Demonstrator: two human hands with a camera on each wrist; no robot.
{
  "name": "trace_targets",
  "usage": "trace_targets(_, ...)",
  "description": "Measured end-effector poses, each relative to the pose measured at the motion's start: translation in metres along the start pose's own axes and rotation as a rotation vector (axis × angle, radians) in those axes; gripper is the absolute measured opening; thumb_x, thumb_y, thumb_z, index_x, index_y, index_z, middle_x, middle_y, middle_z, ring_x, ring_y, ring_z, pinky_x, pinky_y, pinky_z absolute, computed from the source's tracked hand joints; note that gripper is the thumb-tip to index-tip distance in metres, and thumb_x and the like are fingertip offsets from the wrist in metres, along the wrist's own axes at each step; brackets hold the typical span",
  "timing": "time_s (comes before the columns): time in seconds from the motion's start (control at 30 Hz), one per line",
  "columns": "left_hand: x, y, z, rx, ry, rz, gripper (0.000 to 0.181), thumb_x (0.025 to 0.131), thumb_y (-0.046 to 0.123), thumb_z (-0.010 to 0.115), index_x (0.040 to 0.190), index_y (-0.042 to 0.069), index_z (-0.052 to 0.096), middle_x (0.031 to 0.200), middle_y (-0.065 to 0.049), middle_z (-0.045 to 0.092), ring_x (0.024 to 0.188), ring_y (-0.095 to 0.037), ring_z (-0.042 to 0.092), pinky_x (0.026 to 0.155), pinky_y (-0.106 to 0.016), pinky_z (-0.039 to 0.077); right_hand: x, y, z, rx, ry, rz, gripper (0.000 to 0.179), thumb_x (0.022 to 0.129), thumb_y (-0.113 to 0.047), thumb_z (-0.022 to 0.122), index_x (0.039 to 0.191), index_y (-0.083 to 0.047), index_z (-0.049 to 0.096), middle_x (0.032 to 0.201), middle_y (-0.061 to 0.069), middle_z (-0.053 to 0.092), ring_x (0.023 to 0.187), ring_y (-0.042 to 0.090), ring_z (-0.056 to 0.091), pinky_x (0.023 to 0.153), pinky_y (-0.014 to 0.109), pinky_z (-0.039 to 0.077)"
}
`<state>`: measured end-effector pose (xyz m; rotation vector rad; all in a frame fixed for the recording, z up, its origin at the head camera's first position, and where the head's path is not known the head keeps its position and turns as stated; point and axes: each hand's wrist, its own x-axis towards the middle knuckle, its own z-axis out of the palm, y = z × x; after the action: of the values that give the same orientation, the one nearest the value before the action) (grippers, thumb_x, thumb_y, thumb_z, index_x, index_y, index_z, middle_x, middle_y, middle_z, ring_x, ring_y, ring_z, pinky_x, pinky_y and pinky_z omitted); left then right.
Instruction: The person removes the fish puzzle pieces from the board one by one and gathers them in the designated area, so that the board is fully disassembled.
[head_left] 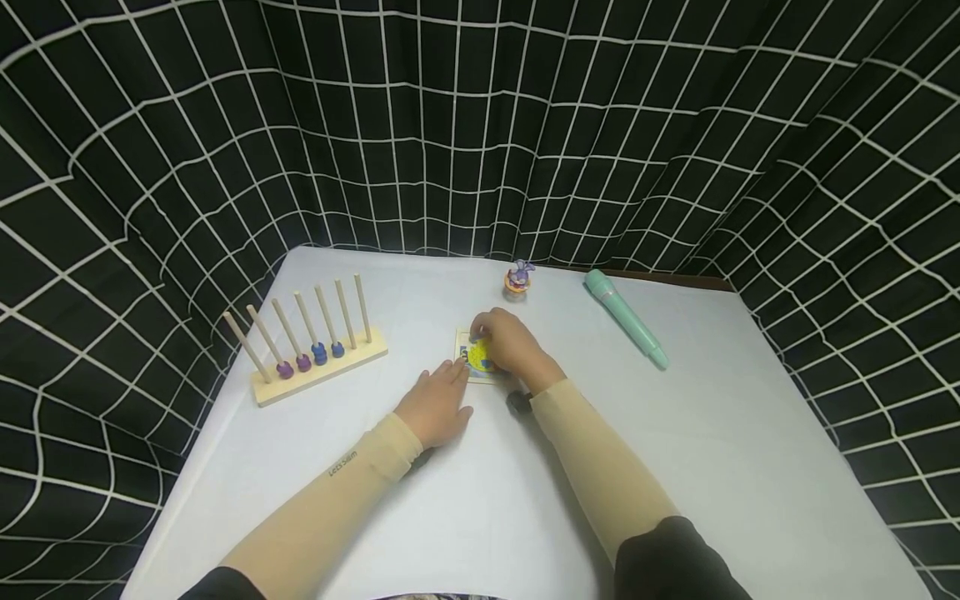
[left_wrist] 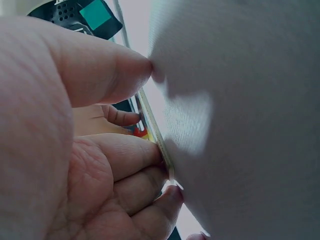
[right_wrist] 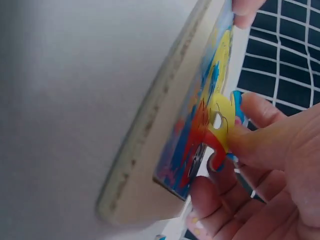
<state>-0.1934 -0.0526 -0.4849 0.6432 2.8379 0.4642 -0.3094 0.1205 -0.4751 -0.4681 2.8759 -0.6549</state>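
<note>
The puzzle board (right_wrist: 165, 125) lies flat on the counter (head_left: 750, 433). Our left hand (head_left: 437, 407) touches its left edge, fingers fairly straight and thumb apart, probably to stop it sliding. Our right hand (head_left: 512, 343) pinches a yellow, red and blue piece (right_wrist: 223, 112) tilted over the board, a hold that, we judge, leaves it free to turn.

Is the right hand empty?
No, the right hand pinches a small, flat yellow, red and blue jigsaw piece.
</note>
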Motion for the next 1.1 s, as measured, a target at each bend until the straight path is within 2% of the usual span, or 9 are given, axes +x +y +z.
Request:
trace_targets(0.13,-0.001,0.001,-0.001,-0.001,-0.007,-0.001,0.071,0.110,0.035,0.062,0.164,-0.007,0.041,0.175,-0.023,0.037,0.164,-0.041,0.034,0.130,-0.064,0.033,-0.002,0.008,-0.004,0.115,0.017,-0.010,0.034,0.100,0.010,0.060,0.115,-0.014,0.079,0.126,0.010,0.073,0.120,0.031,0.068,0.118,0.049,0.052)
trace_targets(0.23,-0.002,0.001,-0.002,-0.003,-0.016,-0.007,0.071,0.111,0.036,0.061,0.164,-0.007,0.040,0.176,-0.022,0.035,0.165,-0.041,0.032,0.131,-0.063,0.032,-0.003,0.012,-0.009,0.172,0.009,0.022,0.034,0.100,0.009,0.060,0.115,-0.015,0.078,0.127,0.009,0.072,0.122,0.031,0.068,0.116,0.052,0.054)
trace_targets(0.33,-0.003,0.001,-0.002,-0.008,-0.018,-0.012,0.071,0.111,0.036,0.061,0.164,-0.006,0.040,0.176,-0.022,0.035,0.165,-0.041,0.032,0.131,-0.063,0.031,-0.003,0.013,-0.013,0.192,-0.019,0.059,0.029,0.105,0.003,0.061,0.118,-0.017,0.077,0.126,0.008,0.072,0.118,0.030,0.068,0.113,0.052,0.056)
trace_targets(0.47,-0.002,0.001,-0.002,-0.017,-0.025,-0.009,0.071,0.111,0.035,0.061,0.165,-0.006,0.040,0.176,-0.022,0.034,0.165,-0.041,0.031,0.132,-0.064,0.030,-0.004,0.018,-0.018,0.208,-0.013,0.063,0.027,0.106,0.000,0.061,0.125,-0.015,0.075,0.125,0.010,0.071,0.115,0.029,0.068,0.109,0.049,0.057)
trace_targets(0.67,0.001,0.001,0.000,-0.031,-0.019,0.001,0.071,0.111,0.035,0.061,0.165,-0.006,0.039,0.176,-0.022,0.033,0.165,-0.041,0.031,0.132,-0.063,0.029,-0.010,0.046,-0.051,0.270,0.036,0.102,0.024,0.106,-0.001,0.061,0.126,-0.007,0.074,0.126,0.014,0.073,0.112,0.032,0.066,0.099,0.048,0.059)
trace_targets(0.73,0.001,0.001,0.000,-0.030,-0.017,-0.003,0.071,0.111,0.035,0.061,0.165,-0.006,0.039,0.177,-0.021,0.033,0.165,-0.040,0.031,0.132,-0.063,0.029,-0.012,0.059,-0.062,0.264,0.021,0.131,0.022,0.107,-0.002,0.061,0.124,-0.005,0.075,0.123,0.015,0.073,0.109,0.033,0.066,0.097,0.048,0.058)
trace_targets(0.8,0.000,0.001,0.000,-0.027,-0.017,-0.008,0.071,0.111,0.035,0.061,0.165,-0.006,0.039,0.177,-0.021,0.033,0.166,-0.040,0.030,0.133,-0.063,0.029,-0.016,0.072,-0.069,0.230,-0.005,0.155,0.020,0.108,-0.004,0.061,0.122,-0.004,0.075,0.121,0.016,0.073,0.108,0.032,0.065,0.100,0.048,0.056)
trace_targets(0.93,-0.001,0.000,-0.001,-0.030,-0.016,-0.012,0.071,0.111,0.035,0.062,0.165,-0.006,0.039,0.177,-0.021,0.033,0.166,-0.040,0.030,0.133,-0.063,0.029,-0.022,0.093,-0.073,0.195,-0.079,0.217,0.020,0.109,-0.007,0.060,0.121,-0.003,0.075,0.119,0.016,0.072,0.107,0.030,0.063,0.105,0.049,0.053)
trace_targets(1.1,-0.002,0.001,-0.003,-0.032,-0.017,-0.007,0.071,0.111,0.034,0.062,0.165,-0.006,0.039,0.177,-0.022,0.033,0.166,-0.040,0.030,0.132,-0.064,0.029,-0.027,0.107,-0.068,0.215,-0.132,0.260,0.020,0.109,-0.008,0.060,0.122,-0.003,0.075,0.110,0.013,0.072,0.099,0.027,0.063,0.094,0.041,0.054)
